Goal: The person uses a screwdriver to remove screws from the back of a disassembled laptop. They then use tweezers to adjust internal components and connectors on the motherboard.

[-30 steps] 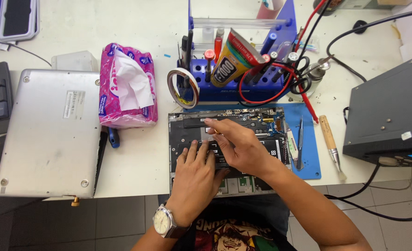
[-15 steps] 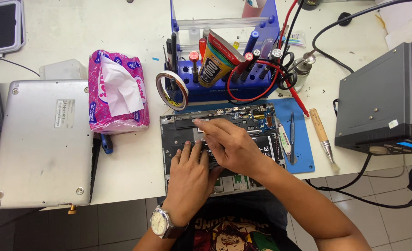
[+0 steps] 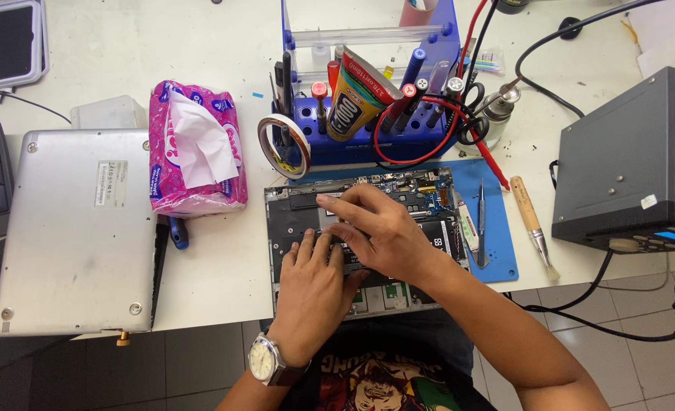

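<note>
An opened laptop base (image 3: pixel 296 217) with its circuit boards and black battery exposed lies on a blue mat (image 3: pixel 497 259) at the table's front edge. My left hand (image 3: pixel 315 293), a watch on its wrist, rests flat on the battery area with fingers spread. Crossing over it, my right hand (image 3: pixel 375 232) presses its fingertips on the upper left part of the internals. Whether a small part sits under the fingers is hidden.
A silver laptop cover (image 3: pixel 79 228) lies at left beside a pink tissue pack (image 3: pixel 193 148). A blue tool rack (image 3: pixel 368 99) with pens, glue tube and tape roll (image 3: pixel 284 144) stands behind. Tweezers (image 3: pixel 480 221), a brush (image 3: pixel 534 228) and a black station (image 3: pixel 634 167) are at right.
The camera view has shifted slightly, so everything sits a little lower and further left. Both hands stay on the laptop internals, with the right fingers shifting a little.
</note>
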